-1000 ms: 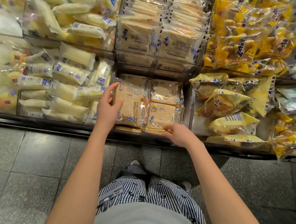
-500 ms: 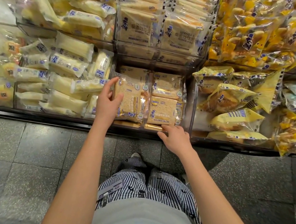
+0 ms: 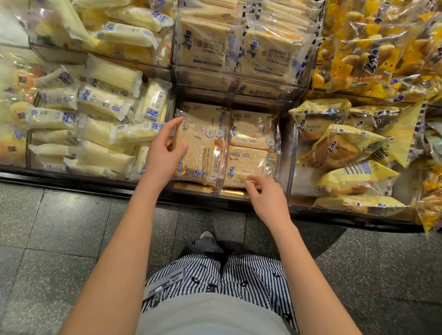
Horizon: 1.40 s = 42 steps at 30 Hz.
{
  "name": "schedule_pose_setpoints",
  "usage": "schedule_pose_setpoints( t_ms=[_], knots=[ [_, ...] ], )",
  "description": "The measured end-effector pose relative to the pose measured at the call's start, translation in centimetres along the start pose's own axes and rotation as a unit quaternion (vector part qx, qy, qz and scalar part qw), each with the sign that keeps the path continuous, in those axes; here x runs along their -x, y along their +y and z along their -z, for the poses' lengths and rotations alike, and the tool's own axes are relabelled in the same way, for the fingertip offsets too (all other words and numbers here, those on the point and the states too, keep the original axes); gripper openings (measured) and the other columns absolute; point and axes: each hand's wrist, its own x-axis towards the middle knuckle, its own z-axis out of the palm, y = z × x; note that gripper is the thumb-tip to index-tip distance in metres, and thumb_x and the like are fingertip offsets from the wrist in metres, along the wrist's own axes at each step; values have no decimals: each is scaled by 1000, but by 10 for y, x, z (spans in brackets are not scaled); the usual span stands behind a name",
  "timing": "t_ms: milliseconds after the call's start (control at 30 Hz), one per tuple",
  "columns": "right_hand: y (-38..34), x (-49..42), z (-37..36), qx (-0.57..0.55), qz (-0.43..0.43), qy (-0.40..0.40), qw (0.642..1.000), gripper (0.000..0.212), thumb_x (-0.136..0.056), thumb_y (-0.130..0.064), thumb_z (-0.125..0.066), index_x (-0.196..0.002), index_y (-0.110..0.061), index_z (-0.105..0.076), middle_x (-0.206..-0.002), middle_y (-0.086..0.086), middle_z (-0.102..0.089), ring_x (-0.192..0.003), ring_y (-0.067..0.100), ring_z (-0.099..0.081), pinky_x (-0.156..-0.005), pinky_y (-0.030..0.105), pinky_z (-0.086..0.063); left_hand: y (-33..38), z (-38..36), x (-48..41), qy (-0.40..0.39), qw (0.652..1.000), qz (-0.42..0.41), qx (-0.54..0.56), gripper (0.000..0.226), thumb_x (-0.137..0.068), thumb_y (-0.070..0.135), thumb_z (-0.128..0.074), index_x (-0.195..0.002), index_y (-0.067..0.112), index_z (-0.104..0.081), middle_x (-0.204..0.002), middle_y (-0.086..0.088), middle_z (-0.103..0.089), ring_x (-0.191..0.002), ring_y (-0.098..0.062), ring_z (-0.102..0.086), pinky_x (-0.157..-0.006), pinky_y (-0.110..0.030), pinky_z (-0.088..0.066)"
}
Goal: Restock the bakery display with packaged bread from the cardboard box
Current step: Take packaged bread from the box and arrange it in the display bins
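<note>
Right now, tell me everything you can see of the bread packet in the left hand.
The bread packet is a clear, shiny plastic wrapper with blue-and-white labels around pale tan sliced bread. It lies roughly flat, long side running away from the person, at the front left of the lower middle bin, overlapping the rear packet. The left hand grips its left edge, thumb on top.

Glossy clear plastic bread packets; clear smooth bin dividers; speckled stone floor.
</note>
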Motion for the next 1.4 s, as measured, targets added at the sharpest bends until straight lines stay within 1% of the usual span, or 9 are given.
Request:
schedule_pose_setpoints(
  t_ms=[200,367,433,567,667,767,867,967,1400],
  knots=[
    [-7,-6,15,-75,0,44,996,37,-99,-37,-51,-125,-15,-65,-115,3,-68,-109,18,-58,-96,41,-50,5,7,-10,-17,998,-10,-66,50,-94,4,-59,-135,32,-54,-137,13,-50,-131,-15,-47,-105,-45,-47],
    [-10,-16,45,-70,43,109,991,32,-100,-32,-51,-122,-16,-66,-121,1,-64,-117,20,-52,-100,40,-45,32,-7,-44,-127,980,-23,-149,51,-94,3,-56,-131,39,-55,-133,9,-49,-123,-14,-50,-80,-28,-57],
    [-8,-24,59,-50,59,127,989,30,-99,-31,-52,-121,-17,-67,-121,-1,-63,-120,21,-48,-100,36,-42,43,-18,-63,-168,958,-38,-230,55,-94,1,-53,-134,39,-55,-137,12,-48,-118,-8,-46,-76,-18,-49],
    [-8,-40,79,-41,66,134,988,28,-100,-28,-52,-120,-15,-67,-121,-2,-62,-121,21,-43,-96,29,-34,51,-35,-99,-202,915,-37,-347,66,-91,-7,-39,-130,42,-59,-143,6,-51,-112,-19,-57,-69,-27,-50],
    [-11,-49,87,-49,77,121,988,30,-99,-29,-52,-123,-18,-65,-123,-3,-63,-122,21,-49,-101,34,-40,47,-45,-116,-186,861,-75,-467,55,-94,2,-44,-134,37,-56,-141,-2,-52,-120,-24,-52,-93,-42,-50],
    [-21,-51,89,-114,71,51,990,35,-100,-28,-52,-134,-21,-58,-129,-6,-59,-115,10,-53,-101,32,-45,31,-61,-104,-96,797,-113,-586,43,-98,19,-50,-140,26,-51,-142,-7,-48,-129,-29,-42,-102,-44,-41],
    [-29,-59,90,-111,89,12,990,36,-100,-26,-52,-135,-20,-57,-134,-5,-58,-121,10,-52,-104,29,-42,15,-86,-72,-61,823,-64,-561,47,-101,32,-46,-147,26,-38,-155,-13,-32,-143,-35,-27,-115,-54,-26],
    [-30,-74,90,-74,102,-6,992,35,-99,-24,-54,-133,-17,-59,-136,-1,-58,-127,14,-50,-105,28,-37,7,-103,-58,-121,806,-3,-580,58,-101,50,-39,-154,38,-18,-164,-14,-1,-150,-41,5,-115,-63,0],
    [-22,-65,90,-55,79,21,995,37,-100,-31,-53,-135,-20,-56,-142,4,-48,-137,22,-36,-114,41,-33,9,-55,-87,-208,753,-90,-618,55,-100,49,-41,-151,50,-19,-165,-11,-7,-152,-31,-2,-122,-54,-4]
  ],
)
